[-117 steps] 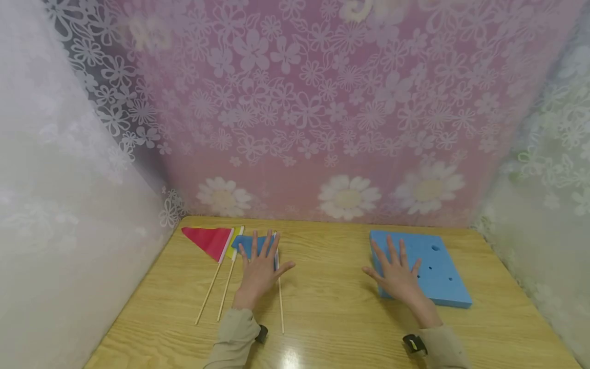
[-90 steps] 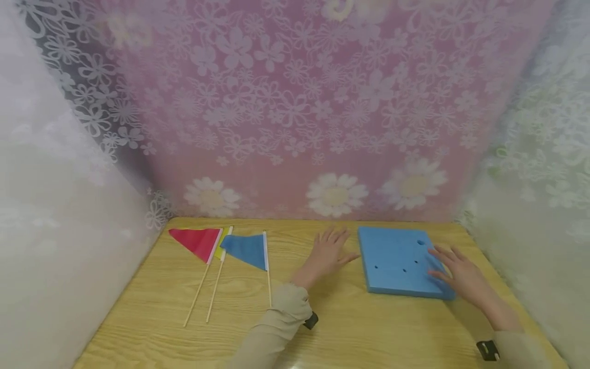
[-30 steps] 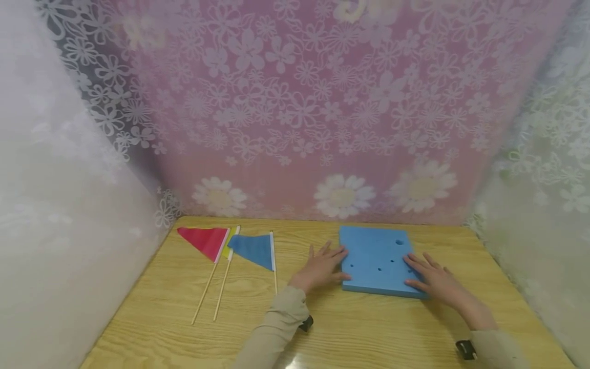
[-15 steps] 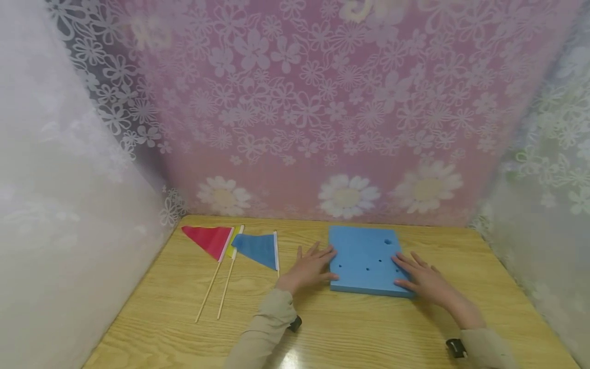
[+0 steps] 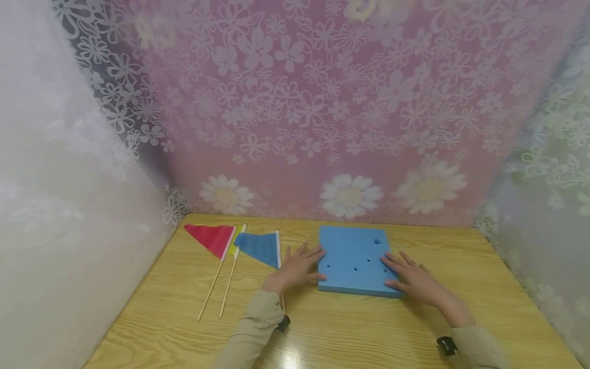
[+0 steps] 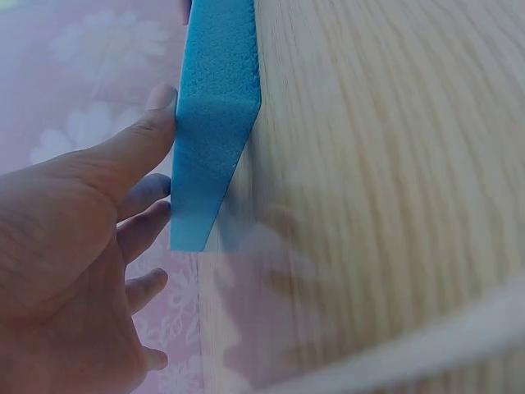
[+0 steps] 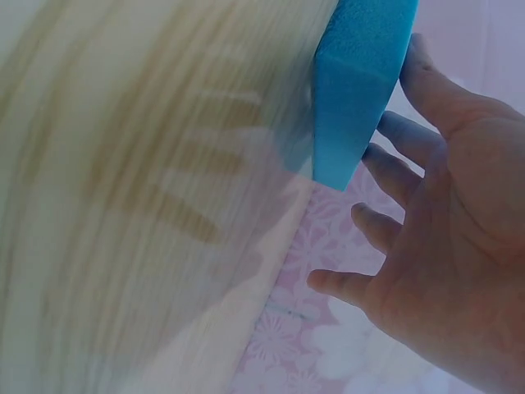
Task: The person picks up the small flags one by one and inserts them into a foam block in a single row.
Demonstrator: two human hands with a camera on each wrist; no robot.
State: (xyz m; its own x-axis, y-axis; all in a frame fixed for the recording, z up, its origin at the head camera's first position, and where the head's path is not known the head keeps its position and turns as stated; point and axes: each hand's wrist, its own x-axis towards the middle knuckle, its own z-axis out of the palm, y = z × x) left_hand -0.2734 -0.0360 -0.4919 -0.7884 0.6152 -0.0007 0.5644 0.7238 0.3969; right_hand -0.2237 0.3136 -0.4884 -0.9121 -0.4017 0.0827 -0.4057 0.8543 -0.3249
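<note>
A blue foam board (image 5: 352,248) with several small holes and one larger hole lies flat on the wooden table. My left hand (image 5: 296,269) touches its left edge, thumb and fingertips spread along the rim. At the opposite edge my right hand (image 5: 417,279) rests its fingertips on the board's right side. In the left wrist view, the thumb (image 6: 139,139) and two fingers meet the top edge of the foam, while the other fingers stick out free. The right wrist view shows the same relaxed reach, with the thumb (image 7: 435,90) against the foam's upper edge.
Left of the board lie a red pennant flag (image 5: 213,240), a mostly covered yellow flag (image 5: 233,250) and a blue flag (image 5: 260,247), all on thin sticks. My left forearm overlaps the blue flag's stick. A flowered pink curtain (image 5: 295,154) hangs behind the table (image 5: 345,328).
Both hands, earlier spread over the flags and board, moved to the board's two sides. Since then the board has slid left between them, closer to the flags. The flags stayed put.
</note>
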